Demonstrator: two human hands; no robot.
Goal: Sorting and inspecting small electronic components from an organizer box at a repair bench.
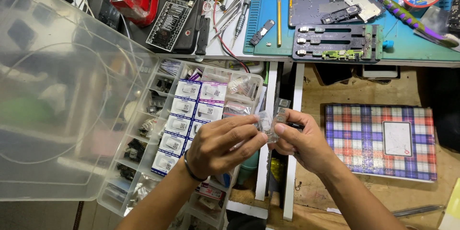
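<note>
Centre of the frame, low: both hands meet over a small clear plastic packet (266,123), held just above the gap between the compartment box and the bench edge. Left hand (221,145), a dark band at its wrist, pinches the packet's left edge between thumb and fingertips; right hand (301,143) pinches the right edge the same way, the remaining fingers curled under. The packet looks very light, thin and glossy, likely slippery and easy to crumple, with something small inside that cannot be made out; best taken by the edges or corners, as both hands do, not squeezed across the middle. Just left, an open clear compartment box (143,182) holds rows of small white-and-blue packets (184,115) and dark loose parts, its lid (57,105) flung open toward the left. Right of the hands, a plaid-covered notebook (378,139) lies on the wooden surface. Farther up, a blue work mat (268,10) carries a metal clamp jig (335,43), opened phone bodies (330,5) and a slim yellow-handled tool (279,17).
</note>
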